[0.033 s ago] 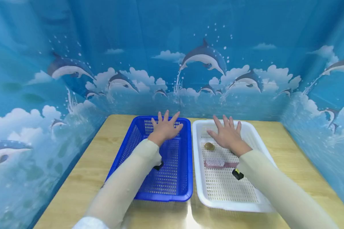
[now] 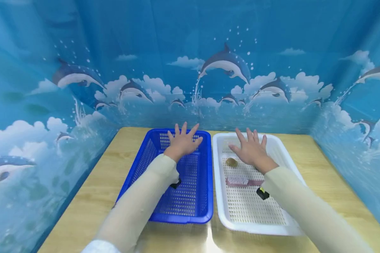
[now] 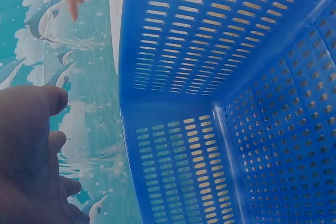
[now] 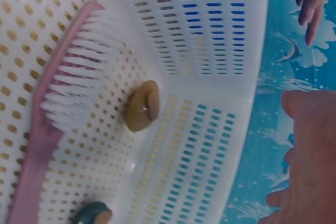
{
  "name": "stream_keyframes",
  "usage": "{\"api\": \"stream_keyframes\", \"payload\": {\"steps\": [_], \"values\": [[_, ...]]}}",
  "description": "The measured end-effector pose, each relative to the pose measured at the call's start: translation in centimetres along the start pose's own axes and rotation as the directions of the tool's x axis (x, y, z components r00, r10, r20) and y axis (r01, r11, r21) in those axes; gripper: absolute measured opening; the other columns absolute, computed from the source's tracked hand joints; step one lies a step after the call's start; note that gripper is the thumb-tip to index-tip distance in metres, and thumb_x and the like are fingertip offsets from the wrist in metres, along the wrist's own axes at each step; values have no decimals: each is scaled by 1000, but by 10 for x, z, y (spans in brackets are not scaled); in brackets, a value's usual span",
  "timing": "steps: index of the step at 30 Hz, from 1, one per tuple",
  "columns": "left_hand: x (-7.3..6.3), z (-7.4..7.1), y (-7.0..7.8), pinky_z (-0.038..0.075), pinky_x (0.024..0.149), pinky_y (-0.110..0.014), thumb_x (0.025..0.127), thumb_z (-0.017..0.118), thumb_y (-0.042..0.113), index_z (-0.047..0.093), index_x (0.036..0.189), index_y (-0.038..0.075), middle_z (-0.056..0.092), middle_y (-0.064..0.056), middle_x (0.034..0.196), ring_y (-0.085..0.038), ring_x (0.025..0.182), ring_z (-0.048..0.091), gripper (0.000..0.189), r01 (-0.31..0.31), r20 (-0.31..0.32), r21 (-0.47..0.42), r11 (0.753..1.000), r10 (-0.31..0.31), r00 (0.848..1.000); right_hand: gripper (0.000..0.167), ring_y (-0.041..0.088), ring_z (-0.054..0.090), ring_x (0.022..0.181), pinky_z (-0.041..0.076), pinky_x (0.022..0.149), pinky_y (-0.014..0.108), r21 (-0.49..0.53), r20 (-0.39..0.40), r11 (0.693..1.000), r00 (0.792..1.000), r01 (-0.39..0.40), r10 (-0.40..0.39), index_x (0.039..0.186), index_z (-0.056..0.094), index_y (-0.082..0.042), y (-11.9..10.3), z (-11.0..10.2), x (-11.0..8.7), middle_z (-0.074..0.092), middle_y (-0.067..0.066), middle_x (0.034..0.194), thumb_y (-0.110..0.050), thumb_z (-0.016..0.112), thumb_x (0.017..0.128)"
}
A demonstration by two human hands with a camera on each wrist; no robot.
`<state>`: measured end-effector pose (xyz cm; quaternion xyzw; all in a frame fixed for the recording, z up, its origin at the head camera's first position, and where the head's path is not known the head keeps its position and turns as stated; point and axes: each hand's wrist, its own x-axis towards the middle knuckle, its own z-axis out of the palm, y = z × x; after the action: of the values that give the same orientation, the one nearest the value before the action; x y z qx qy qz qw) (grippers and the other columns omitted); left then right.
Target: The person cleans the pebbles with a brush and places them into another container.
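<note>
My left hand (image 2: 182, 143), fingers spread, hovers over the far part of a blue plastic basket (image 2: 209, 182) and holds nothing. Over the far part of a white plastic basket (image 2: 220, 200), my right hand (image 2: 251, 151) is spread the same way, also without anything in it. Inside the white basket lies a pink brush (image 2: 237, 181) with white bristles, its handle pointing right under my sleeve. Beyond it sits a small, shiny, brownish rounded object (image 2: 231, 162), shell-like in the right wrist view. That view also catches a dark green rounded object (image 4: 90, 213) with a tan patch, partly cut off.
Both baskets stand side by side on a wooden table (image 2: 98, 182), a narrow gap between them. Blue dolphin-printed curtains (image 2: 190, 105) close off the back and both sides. A small black device (image 2: 263, 193) sits under my right wrist, another (image 2: 176, 183) under the left.
</note>
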<state>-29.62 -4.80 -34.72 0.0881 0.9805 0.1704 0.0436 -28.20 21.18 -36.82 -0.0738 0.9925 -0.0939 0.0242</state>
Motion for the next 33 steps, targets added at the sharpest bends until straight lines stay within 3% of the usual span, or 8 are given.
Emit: {"api": "stream_keyframes", "payload": {"steps": [7,18,26,29,33], "values": [[3,7,0,-6,112,-67,100,31,59,9,156,38,-3,-9,163,-41,145,-12,63,5,12,-3,1000,-5,1000,84,53,-4,141,-14,106,72,-8,27,1000,1000,-8,8,157,6,-15,3,12,0,-2,28,158,-69,26,96],[11,8,3,-2,113,-66,101,35,56,9,156,39,-2,-10,163,-42,146,-5,63,5,31,-33,999,-4,1000,87,55,-1,140,-11,105,73,-3,45,1000,999,6,-5,157,4,-13,15,2,11,1,30,157,-69,28,96],[11,7,18,10,115,-64,102,43,48,16,156,33,7,-12,162,-39,147,7,63,-90,5,-55,994,90,996,87,55,2,140,-9,107,72,5,72,999,997,33,-34,157,7,-11,16,-9,4,6,31,156,-65,38,96],[14,6,24,17,115,-60,101,46,46,19,155,31,12,-12,161,-37,146,16,62,-134,-4,-60,989,134,991,89,54,11,140,-1,108,73,-8,85,999,995,53,-52,156,10,-9,17,-11,1,15,33,154,-62,47,95],[19,9,35,26,114,-57,101,49,43,24,155,29,20,-13,159,-36,143,25,61,-199,-4,-73,977,199,980,90,52,29,134,17,107,71,-54,107,994,990,92,-86,155,16,-4,23,-11,-5,30,35,147,-53,59,92]]}}
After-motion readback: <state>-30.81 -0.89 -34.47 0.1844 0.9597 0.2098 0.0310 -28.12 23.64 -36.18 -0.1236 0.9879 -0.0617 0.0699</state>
